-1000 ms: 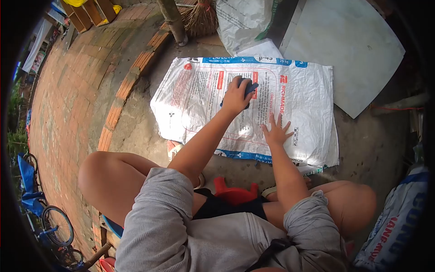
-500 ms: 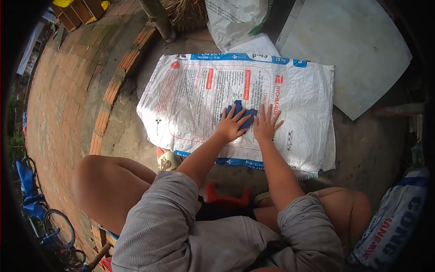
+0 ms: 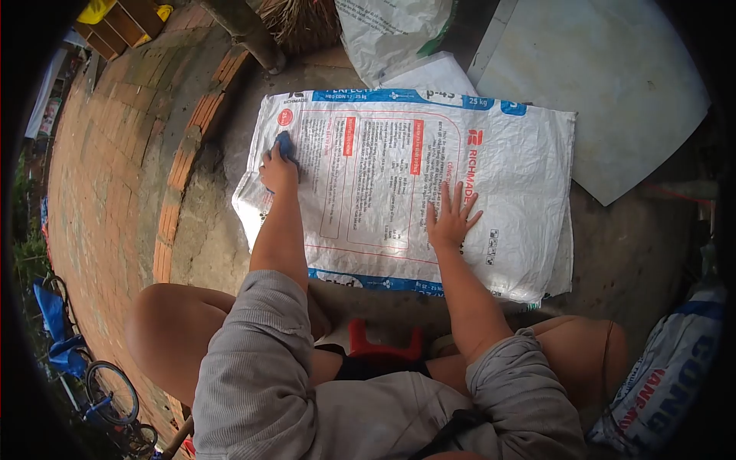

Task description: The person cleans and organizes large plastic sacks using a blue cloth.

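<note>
A white printed woven sack [image 3: 383, 207] with blue bands along two edges lies flat on the ground in front of me. My left hand [image 3: 277, 173] is near the sack's left end, its fingers curled over a bunched dark blue cloth [image 3: 286, 146] that rests against the sack. Part of the cloth is hidden under the fingers and palm. On the right part of the sack, my right hand [image 3: 452, 218] lies flat with its fingers spread, beside the red lettering, and holds nothing.
A large pale sheet [image 3: 590, 84] lies at the far right. Behind the sack are another white bag [image 3: 395, 34], a wooden post [image 3: 245, 34] and a straw broom [image 3: 300, 24]. A brick edging [image 3: 180, 165] runs along the left. A red stool [image 3: 383, 343] is beneath me; a filled sack [image 3: 663, 376] stands lower right.
My left hand has moved left across the sack with the blue cloth, from the middle to the left end. My right hand stays flat in nearly the same place.
</note>
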The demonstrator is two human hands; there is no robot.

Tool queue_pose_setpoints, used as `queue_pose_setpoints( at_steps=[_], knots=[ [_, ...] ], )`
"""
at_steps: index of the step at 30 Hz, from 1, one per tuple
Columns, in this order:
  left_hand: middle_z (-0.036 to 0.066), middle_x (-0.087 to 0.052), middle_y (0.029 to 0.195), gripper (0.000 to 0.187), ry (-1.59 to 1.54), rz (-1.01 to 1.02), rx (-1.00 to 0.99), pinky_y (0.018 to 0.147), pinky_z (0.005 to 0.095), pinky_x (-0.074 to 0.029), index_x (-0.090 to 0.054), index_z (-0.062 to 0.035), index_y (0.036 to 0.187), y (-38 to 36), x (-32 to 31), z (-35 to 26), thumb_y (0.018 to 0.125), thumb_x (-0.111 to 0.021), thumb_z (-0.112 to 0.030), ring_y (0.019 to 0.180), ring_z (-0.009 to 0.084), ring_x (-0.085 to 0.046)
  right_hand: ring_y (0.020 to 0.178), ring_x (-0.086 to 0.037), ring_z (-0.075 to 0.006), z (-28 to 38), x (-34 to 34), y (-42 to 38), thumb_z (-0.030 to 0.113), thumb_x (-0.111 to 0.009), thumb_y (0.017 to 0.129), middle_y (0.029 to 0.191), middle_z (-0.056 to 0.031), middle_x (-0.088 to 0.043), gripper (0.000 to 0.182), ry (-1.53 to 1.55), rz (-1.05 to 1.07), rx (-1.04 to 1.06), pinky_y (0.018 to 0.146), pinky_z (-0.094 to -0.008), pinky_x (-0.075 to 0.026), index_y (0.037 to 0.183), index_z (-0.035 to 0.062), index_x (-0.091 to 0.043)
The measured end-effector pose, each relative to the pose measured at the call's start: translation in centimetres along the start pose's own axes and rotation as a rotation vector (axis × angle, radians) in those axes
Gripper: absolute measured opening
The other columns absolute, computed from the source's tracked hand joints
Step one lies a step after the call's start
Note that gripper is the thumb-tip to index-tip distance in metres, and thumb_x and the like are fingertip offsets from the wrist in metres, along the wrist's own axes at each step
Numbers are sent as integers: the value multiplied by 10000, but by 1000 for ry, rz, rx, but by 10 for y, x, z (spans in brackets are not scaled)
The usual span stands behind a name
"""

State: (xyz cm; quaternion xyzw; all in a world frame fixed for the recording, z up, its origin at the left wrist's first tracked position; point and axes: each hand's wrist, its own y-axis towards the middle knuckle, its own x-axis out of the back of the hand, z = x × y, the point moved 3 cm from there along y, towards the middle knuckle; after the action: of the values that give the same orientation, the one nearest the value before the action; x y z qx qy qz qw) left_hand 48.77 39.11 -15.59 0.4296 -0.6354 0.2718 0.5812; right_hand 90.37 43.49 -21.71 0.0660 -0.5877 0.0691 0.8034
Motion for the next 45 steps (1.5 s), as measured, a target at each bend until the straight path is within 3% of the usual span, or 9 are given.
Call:
queue_pose_setpoints(
  at_steps=[2,6,12,18,27,30,37,42,45],
  knots=[
    [98,-516,1342,400,-140,-188,248,865,491,-466,-566,-303,1298,9,25,-25,904,-560,-236,1093,349,-555,1463,-72,-419,-3,-1,-1,486,-480,921,1597,-37,-202,619,2,2,0,1110,-667,-3,1497,320,-326],
    [164,-536,1282,493,-416,-438,-397,855,450,-465,-554,-270,1323,-41,26,-133,853,-612,-132,1008,369,-560,1466,-74,-404,-1,0,0,501,-478,912,1595,-22,-209,624,10,-5,-7,1117,-654,9,1493,325,-333],
    [4,-455,1412,493,-271,237,-1384,978,488,-392,-574,-409,1280,-264,-25,-218,831,-587,-204,1199,312,-481,1466,-81,-398,-3,-12,0,506,-488,896,1587,-22,-230,613,-144,104,-40,1118,-648,3,1462,289,-397],
    [5,-471,1403,585,-182,212,-1042,921,420,-417,-559,-407,1305,-166,-23,-182,794,-609,-125,1112,267,-511,1467,-74,-397,-1,1,0,509,-500,890,1585,-23,-237,625,18,-18,8,1118,-650,-3,1471,309,-383],
    [165,-457,1248,528,-125,-170,400,855,479,-455,-562,-298,1319,12,5,-58,818,-598,-135,1016,375,-509,1469,-57,-395,-1,1,2,480,-504,899,1594,-33,-212,624,23,30,-17,1121,-650,4,1483,313,-362],
    [195,-475,1281,619,-297,-387,-196,848,462,-462,-562,-298,1322,-41,2,-128,775,-619,-14,1010,383,-523,1470,-61,-393,-1,1,2,482,-497,904,1594,-30,-215,612,15,26,-16,1118,-654,4,1478,313,-372],
    [90,-512,1257,493,-367,204,-1261,872,405,-419,-566,-381,1321,-277,-27,-250,846,-570,-247,1075,269,-514,1477,-47,-362,-4,-14,4,507,-512,885,1575,-28,-244,703,-208,205,-115,1132,-625,-1,1510,278,-287],
    [80,-525,1177,524,-290,135,-1038,842,399,-432,-598,-364,1287,-188,-40,-222,806,-620,-159,1001,268,-524,1467,-70,-398,-2,-4,1,509,-505,885,1596,-12,-205,614,-38,35,-20,1122,-649,6,1460,323,-396],
    [116,-530,1143,576,-169,-31,-525,832,431,-469,-615,-355,1268,-80,-46,-160,766,-595,-72,988,317,-528,1468,-72,-398,-1,-2,2,510,-490,898,1594,-16,-215,613,-20,32,-23,1124,-644,10,1473,334,-373]
  ],
)
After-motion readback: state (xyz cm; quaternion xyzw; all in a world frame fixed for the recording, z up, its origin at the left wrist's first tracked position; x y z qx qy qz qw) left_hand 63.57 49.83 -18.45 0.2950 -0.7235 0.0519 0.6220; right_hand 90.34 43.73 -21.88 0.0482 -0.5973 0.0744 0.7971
